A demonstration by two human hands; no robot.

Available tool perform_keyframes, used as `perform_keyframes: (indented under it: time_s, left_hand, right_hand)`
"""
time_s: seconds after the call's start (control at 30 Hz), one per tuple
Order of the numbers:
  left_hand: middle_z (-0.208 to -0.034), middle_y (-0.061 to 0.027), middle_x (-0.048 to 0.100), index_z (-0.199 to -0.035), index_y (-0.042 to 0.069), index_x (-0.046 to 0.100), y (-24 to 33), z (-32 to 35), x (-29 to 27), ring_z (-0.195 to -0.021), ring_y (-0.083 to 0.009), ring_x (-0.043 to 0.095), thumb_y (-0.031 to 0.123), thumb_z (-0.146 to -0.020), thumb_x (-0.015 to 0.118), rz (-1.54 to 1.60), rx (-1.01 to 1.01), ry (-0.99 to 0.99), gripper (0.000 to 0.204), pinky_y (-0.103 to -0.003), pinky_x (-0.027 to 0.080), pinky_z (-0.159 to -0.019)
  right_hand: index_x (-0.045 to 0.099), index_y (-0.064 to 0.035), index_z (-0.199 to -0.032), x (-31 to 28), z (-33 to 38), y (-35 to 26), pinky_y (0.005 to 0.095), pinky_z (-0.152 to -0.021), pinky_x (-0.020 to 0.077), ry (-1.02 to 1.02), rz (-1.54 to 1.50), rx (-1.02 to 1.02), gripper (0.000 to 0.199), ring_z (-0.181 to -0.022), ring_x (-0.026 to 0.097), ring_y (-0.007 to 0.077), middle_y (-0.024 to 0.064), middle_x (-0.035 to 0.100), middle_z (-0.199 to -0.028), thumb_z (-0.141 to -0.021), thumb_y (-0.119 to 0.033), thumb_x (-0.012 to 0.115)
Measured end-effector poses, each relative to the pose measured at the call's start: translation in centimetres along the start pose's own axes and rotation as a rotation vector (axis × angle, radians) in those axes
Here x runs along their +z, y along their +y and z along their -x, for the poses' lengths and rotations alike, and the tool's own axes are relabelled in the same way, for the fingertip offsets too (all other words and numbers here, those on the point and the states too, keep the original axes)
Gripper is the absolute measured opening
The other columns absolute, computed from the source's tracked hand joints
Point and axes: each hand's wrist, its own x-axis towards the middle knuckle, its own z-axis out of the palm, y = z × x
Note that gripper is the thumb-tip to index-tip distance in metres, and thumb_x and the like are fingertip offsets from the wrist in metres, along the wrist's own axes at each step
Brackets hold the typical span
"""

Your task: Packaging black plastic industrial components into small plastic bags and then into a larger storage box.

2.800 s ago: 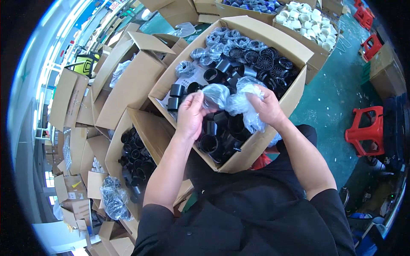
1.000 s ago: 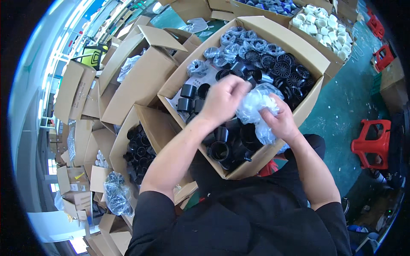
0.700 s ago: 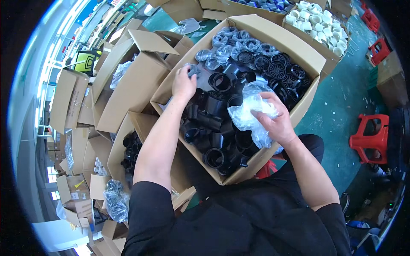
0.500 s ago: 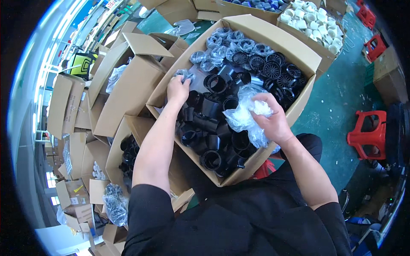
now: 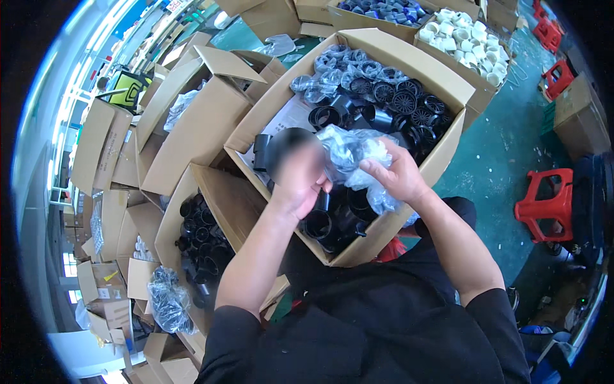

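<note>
My left hand [image 5: 299, 185] is raised over the large cardboard box [image 5: 249, 121], its visible fingers curled. A blur covers its upper part and hides what it grips; a dark rounded shape [image 5: 293, 136] shows just beyond. My right hand [image 5: 400, 173] is closed on a crumpled clear plastic bag [image 5: 377, 150]. Between the hands is a bluish plastic-wrapped bundle [image 5: 339, 150], touching the bag; its contents cannot be made out. Black pipe fittings [image 5: 320, 224] lie loose in the box below. Farther back in it are spoked black round parts [image 5: 404, 101] and several plastic-wrapped pieces [image 5: 329, 77].
At my left stands another box of black fittings [image 5: 201, 224], with a plastic-wrapped bundle [image 5: 169, 301] near it. Open cartons [image 5: 192, 125] crowd that side. White fittings [image 5: 470, 45] and blue parts [image 5: 384, 9] fill boxes behind. A red stool [image 5: 545, 205] is at right.
My left hand has come from the box's left side toward the middle, close to my right hand. The plastic-wrapped piece it gripped has left that spot. My right hand has kept the bag.
</note>
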Motion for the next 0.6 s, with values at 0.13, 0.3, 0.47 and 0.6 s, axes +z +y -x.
perform_keyframes:
  time_s: [0.13, 0.3, 0.47, 0.6]
  left_hand:
    - [-0.072, -0.0006, 0.058, -0.101, 0.004, 0.064, -1.3, 1.6, 0.9, -0.055, -0.0075, 0.048, 0.024, -0.104, 0.058, -0.288, 0.047, 0.21, 0.021, -0.023, 0.042, -0.048]
    - [-0.074, -0.0006, 0.06, -0.1, 0.003, 0.064, -1.6, 2.6, -1.4, -0.058, -0.0075, 0.05, 0.021, -0.103, 0.059, -1.299, 0.607, 0.274, 0.019, -0.022, 0.042, -0.053]
    - [-0.071, 0.0003, 0.057, -0.092, 0.002, 0.063, -0.3, 4.5, 0.5, -0.059, -0.0089, 0.046, 0.014, -0.099, 0.064, -1.138, 0.592, 0.393, 0.014, -0.023, 0.041, -0.056]
    - [-0.073, 0.0008, 0.057, -0.093, 0.002, 0.064, 0.2, 4.7, 0.3, -0.061, -0.0079, 0.046, 0.012, -0.097, 0.066, -0.89, 0.519, 0.34, 0.011, -0.022, 0.041, -0.058]
  right_hand:
    - [0.067, -0.0047, -0.101, -0.1, 0.1, -1.9, 0.0351, -0.071, 0.0494, -0.144, -0.013, 0.132, 0.013, -0.071, 0.06, 0.0234, 0.0081, 0.068, -0.085, -0.091, -0.013, 0.065]
    - [0.066, 0.0002, -0.093, -0.3, 0.2, -4.6, 0.032, -0.068, 0.0473, -0.174, 0.064, 0.004, 0.01, -0.068, 0.053, 0.0175, 0.0056, 0.064, -0.079, -0.095, -0.009, 0.062]
    - [0.066, -0.0026, -0.091, -0.4, 0.0, -7.1, 0.0388, -0.066, 0.0482, -0.178, 0.182, -0.076, 0.009, -0.068, 0.057, 0.0309, 0.0108, 0.067, -0.082, -0.088, -0.011, 0.064]
    - [0.066, -0.0026, -0.09, -0.2, -0.1, -6.2, 0.0395, -0.065, 0.048, -0.119, 0.226, -0.052, 0.01, -0.067, 0.058, 0.0328, 0.0119, 0.066, -0.081, -0.086, -0.011, 0.064]
